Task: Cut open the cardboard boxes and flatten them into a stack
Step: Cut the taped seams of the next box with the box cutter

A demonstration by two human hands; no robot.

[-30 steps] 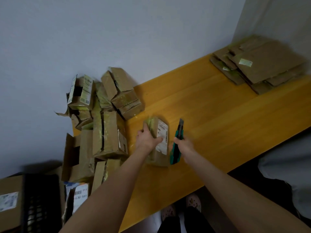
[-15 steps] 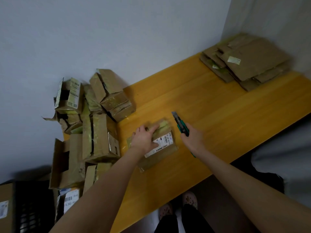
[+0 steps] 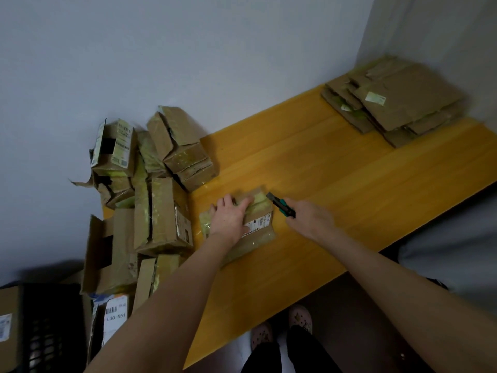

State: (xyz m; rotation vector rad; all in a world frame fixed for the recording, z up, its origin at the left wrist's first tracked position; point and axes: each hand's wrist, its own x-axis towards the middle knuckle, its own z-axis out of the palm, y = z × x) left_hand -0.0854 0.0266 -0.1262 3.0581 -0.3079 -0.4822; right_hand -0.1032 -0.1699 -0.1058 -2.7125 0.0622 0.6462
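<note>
A small taped cardboard box (image 3: 259,224) with a white barcode label lies flat on the yellow wooden table (image 3: 349,189). My left hand (image 3: 228,219) presses down on its top with spread fingers. My right hand (image 3: 312,219) grips a green-and-black utility knife (image 3: 281,206), whose blade tip sits at the box's far right corner. A stack of flattened cardboard (image 3: 395,100) lies in the far right corner of the table.
A pile of several taped and partly torn boxes (image 3: 156,189) crowds the table's left end against the wall. A black crate (image 3: 51,327) and more labelled boxes (image 3: 114,316) stand at the lower left. The table's front edge runs diagonally; my feet (image 3: 282,324) show below it.
The box went from standing on edge to lying flat under my left hand. My right hand swung the knife from upright to pointing left at the box's far corner.
</note>
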